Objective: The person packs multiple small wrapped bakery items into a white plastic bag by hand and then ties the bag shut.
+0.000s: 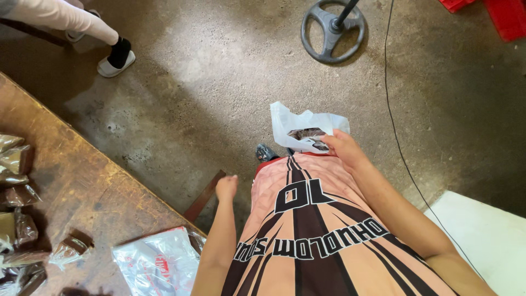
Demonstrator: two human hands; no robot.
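Observation:
My right hand (339, 149) grips the rim of a white plastic bag (304, 125) that hangs open in front of my body, above the concrete floor; dark brownish contents show inside it. My left hand (226, 187) hangs loosely curled beside my left hip, holding nothing, just off the edge of a worn wooden table (82, 186). I wear a pink and dark brown jersey.
On the table lie several small clear packets of brown material (19, 194) and a white printed plastic bag (159, 263). Another person's leg and sandal (115, 60) stand at top left. A round stand base (332, 30), a thin cable (397, 148), red crates (507, 16) and a white surface (482, 235) surround me.

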